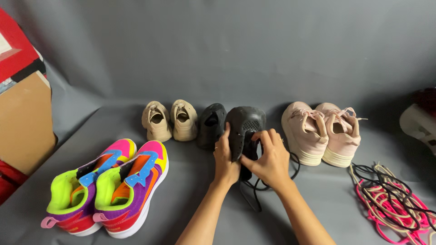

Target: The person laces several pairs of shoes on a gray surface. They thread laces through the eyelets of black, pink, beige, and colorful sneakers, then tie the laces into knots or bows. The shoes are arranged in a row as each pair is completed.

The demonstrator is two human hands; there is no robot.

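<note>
1. Both hands grip one black shoe [245, 129]: left hand [225, 159] clasps its side, right hand [271, 159] pinches near the black lace [254, 193].
2. It sits tipped up on the grey cloth [195, 190], between its black mate [211, 124] and the pink pair [321, 131].
3. Risk, I'd say: the loose lace trails below and could snag under the right wrist.
4. A tilt could bump the mate.

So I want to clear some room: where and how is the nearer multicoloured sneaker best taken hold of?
Take the right-hand multicoloured sneaker at its neon-green heel collar, coming from the near side and above. The heel faces the person and its opening is wide, so fingers could probably hook inside. Its left side sits against its twin, leaving little room there.
</note>
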